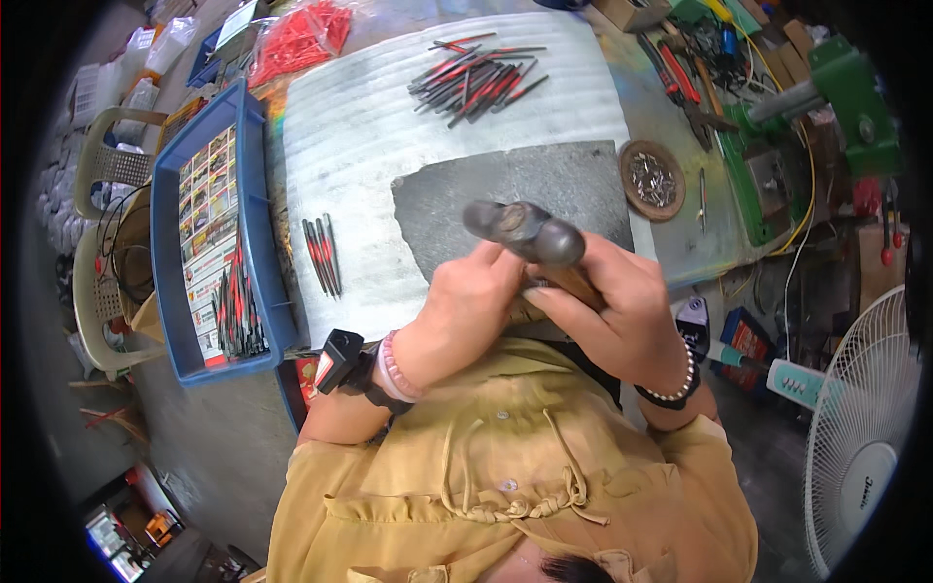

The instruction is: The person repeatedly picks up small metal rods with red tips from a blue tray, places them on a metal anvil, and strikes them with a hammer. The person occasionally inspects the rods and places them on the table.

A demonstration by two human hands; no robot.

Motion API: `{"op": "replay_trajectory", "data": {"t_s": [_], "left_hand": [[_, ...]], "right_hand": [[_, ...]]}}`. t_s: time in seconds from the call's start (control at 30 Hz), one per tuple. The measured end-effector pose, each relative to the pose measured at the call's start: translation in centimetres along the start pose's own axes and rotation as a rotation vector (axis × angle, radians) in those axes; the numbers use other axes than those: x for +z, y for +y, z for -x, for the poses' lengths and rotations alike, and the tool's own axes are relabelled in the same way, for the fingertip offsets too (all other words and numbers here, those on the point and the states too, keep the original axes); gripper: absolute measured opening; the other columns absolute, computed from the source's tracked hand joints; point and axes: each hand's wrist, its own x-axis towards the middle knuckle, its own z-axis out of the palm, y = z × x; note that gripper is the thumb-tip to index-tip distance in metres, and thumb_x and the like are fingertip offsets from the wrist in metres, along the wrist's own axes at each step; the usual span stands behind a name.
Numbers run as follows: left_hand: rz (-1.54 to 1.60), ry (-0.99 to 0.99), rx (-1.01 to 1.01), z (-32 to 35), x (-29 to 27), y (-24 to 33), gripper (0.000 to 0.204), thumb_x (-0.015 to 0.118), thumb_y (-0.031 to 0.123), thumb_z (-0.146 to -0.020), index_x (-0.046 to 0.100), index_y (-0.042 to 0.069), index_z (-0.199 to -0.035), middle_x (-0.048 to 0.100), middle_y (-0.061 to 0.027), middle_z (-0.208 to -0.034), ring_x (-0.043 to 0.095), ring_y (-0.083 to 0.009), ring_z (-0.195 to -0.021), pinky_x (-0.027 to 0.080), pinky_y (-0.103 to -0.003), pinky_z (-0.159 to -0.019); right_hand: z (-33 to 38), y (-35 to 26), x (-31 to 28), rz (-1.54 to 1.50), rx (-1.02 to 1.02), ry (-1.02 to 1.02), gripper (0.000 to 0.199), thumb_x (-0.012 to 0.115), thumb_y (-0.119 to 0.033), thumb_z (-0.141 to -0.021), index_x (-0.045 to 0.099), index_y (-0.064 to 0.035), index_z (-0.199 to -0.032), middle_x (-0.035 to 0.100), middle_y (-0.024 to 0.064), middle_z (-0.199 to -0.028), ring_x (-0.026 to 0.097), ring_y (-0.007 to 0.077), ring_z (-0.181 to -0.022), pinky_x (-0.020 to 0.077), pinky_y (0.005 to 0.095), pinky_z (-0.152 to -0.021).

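Observation:
My right hand [622,316] is wrapped round the wooden handle of a ball-peen hammer [525,233], its metal head raised over the near edge of a dark grey slab [505,185]. Close beside it, my left hand [466,306] has its fingers pinched together under the hammer head; what they hold, if anything, is hidden. The slab lies on a white foam sheet [360,126]. Slim black-and-red rods [323,257] lie in a small row left of the slab. A loose pile of similar rods [476,83] rests at the far side of the sheet.
A blue tray [262,185] with more rods stands at the left. Right of the slab sits a round dish [630,191] of small metal pieces. Farther right are pliers [680,73], a green vise [855,107] and a white fan [865,437]. Red plastic pieces [301,39] lie far left.

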Motion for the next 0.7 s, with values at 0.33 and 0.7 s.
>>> {"op": "replay_trajectory", "data": {"t_s": [0.33,0.7], "left_hand": [[0.041,0.014,0.056,-0.8,-0.4,-0.5,0.021,0.061,-0.002,-0.076,0.053,0.005,-0.094,0.053,-0.0126,-0.082,0.06,-0.0345,-0.064,0.049,-0.042,-0.054],[0.023,0.003,0.025,-0.7,-0.5,-0.3,0.024,0.059,-0.005,-0.073,0.053,0.005,-0.095,0.054,-0.0128,-0.082,0.06,-0.0353,-0.065,0.05,-0.042,-0.054]], "right_hand": [[3.3,-4.0,-4.4,0.122,0.153,-0.113,0.049,0.066,0.001,-0.087,0.047,0.0015,-0.132,0.065,0.0205,-0.105,0.069,0.0298,-0.088,0.054,0.0338,-0.074],[3.1,-5.2,-3.9,0.288,0.042,-0.103,0.053,0.066,0.005,-0.083,0.049,0.0016,-0.134,0.064,0.0197,-0.103,0.067,0.0309,-0.079,0.0539,0.0347,-0.066]]}}
